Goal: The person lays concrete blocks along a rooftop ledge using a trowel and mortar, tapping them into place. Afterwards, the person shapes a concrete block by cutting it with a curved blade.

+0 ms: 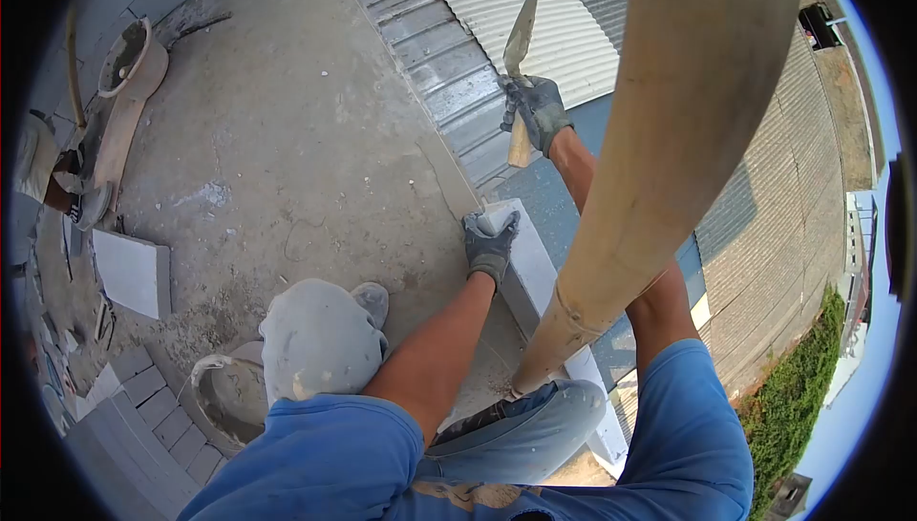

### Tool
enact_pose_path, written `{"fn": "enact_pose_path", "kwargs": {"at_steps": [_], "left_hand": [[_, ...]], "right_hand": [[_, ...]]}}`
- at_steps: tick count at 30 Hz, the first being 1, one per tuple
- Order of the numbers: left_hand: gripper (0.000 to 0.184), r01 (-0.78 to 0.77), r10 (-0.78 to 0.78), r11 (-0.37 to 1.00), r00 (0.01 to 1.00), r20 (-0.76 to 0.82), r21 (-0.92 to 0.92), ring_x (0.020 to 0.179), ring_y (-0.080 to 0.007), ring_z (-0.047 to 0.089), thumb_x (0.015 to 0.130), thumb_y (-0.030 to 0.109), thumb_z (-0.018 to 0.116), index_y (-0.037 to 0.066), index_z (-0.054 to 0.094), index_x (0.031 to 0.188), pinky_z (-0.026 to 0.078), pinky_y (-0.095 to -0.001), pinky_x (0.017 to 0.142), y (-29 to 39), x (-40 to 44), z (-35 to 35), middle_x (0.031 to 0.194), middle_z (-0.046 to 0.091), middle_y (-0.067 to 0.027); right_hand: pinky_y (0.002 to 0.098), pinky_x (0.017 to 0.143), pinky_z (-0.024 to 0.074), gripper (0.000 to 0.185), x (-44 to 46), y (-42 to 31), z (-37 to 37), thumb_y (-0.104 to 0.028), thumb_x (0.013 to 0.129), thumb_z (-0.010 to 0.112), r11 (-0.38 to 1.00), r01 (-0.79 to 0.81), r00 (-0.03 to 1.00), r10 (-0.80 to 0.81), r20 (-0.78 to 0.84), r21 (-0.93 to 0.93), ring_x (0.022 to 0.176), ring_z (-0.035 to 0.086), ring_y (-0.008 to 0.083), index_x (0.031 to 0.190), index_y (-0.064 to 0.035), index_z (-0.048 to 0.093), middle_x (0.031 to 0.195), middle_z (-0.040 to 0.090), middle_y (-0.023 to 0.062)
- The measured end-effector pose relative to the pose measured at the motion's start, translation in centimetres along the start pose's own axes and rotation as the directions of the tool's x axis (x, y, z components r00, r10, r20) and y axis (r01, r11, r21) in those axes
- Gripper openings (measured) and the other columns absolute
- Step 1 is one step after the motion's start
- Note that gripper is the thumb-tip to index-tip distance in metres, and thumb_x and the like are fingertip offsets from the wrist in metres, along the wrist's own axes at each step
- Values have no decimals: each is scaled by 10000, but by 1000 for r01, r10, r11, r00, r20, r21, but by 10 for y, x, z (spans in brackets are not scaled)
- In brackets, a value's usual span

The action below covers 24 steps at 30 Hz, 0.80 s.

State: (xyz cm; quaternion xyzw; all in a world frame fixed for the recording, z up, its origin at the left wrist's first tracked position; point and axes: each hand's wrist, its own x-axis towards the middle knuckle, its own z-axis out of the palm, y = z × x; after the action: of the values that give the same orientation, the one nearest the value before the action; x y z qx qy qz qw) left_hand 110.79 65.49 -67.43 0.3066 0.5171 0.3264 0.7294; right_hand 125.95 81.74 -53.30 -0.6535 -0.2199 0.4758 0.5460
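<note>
My right hand [540, 112], in a dark work glove, is closed around the wooden handle of a pointed trowel [521, 39]. Its metal blade points upward and is smeared with mortar. My left hand [490, 246], gloved as well, has its fingers curled over the far end of a long white block [531, 258] at the floor's edge. A pale patch shows between those fingers; whether it is the block's end or a loose piece, I cannot tell. A thick bamboo pole [659, 139] crosses in front of my right forearm and hides part of the block.
Another person's leg and shoe [93, 206] are at the left, near a mortar tub [143, 70]. A white block [132, 275] lies on the concrete floor [287, 139]. A bucket [229, 397] stands by my knee. Corrugated roofs [764, 196] lie below, past the edge.
</note>
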Motion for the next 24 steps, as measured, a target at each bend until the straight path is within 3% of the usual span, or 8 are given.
{"fn": "enact_pose_path", "kwargs": {"at_steps": [3,9,11,13,16,18,21,24], "left_hand": [[688,-88,105,977,992,-77,195,968,-234,605,695,312,848,40,476,1205,518,-344,847,-15,6,-2,1112,579,-124],[686,-188,224,947,967,-119,261,919,-214,625,695,371,843,45,478,1176,538,-342,789,-33,4,-4,1094,599,-114],[683,-73,93,982,989,-111,172,926,-214,621,691,347,850,40,466,1165,540,-337,786,-26,-5,-6,1093,594,-120],[681,-1,15,991,995,-100,136,931,-212,616,687,313,857,36,448,1154,541,-330,790,-11,-19,-8,1088,586,-126],[665,-10,32,988,990,-138,154,929,-210,610,684,283,863,36,439,1134,539,-323,803,-7,-24,-7,1080,581,-128],[650,-58,87,982,983,-160,178,925,-210,608,685,279,862,39,443,1121,538,-323,811,-10,-18,-3,1077,581,-126],[722,120,-105,988,985,-138,102,996,-259,620,712,343,831,12,440,1221,517,-354,888,-13,-20,0,1150,588,-155],[822,-60,171,917,953,-250,395,1104,-304,603,732,389,795,3,400,1340,479,-379,966,-10,-21,1,1244,573,-182]], "right_hand": [[342,471,501,224,36,30,47,-222,892,699,929,-54,999,47,-28,-365,480,530,161,847,-33,587,629,523,41],[347,453,471,247,38,79,73,-217,881,705,904,-38,996,66,52,-425,478,527,166,787,-21,589,612,522,42],[345,447,456,258,31,117,52,-219,879,705,885,-71,996,91,21,-460,475,522,166,766,-17,589,600,519,41],[375,425,451,264,23,152,29,-248,863,692,621,-13,998,59,30,-783,440,526,188,799,-7,607,595,537,60],[376,423,449,262,16,149,25,-252,870,684,827,-248,965,257,-53,-504,450,535,201,802,-11,609,591,537,60],[373,427,450,258,21,140,28,-253,877,673,839,-213,974,223,-40,-502,456,538,206,808,-14,606,593,538,65],[352,432,447,255,34,121,30,-247,884,672,882,-152,987,162,-16,-446,467,524,187,784,-30,581,599,522,52],[334,434,449,253,35,98,39,-232,883,681,929,-91,995,95,-8,-359,471,507,164,768,-43,557,611,504,33]]}}
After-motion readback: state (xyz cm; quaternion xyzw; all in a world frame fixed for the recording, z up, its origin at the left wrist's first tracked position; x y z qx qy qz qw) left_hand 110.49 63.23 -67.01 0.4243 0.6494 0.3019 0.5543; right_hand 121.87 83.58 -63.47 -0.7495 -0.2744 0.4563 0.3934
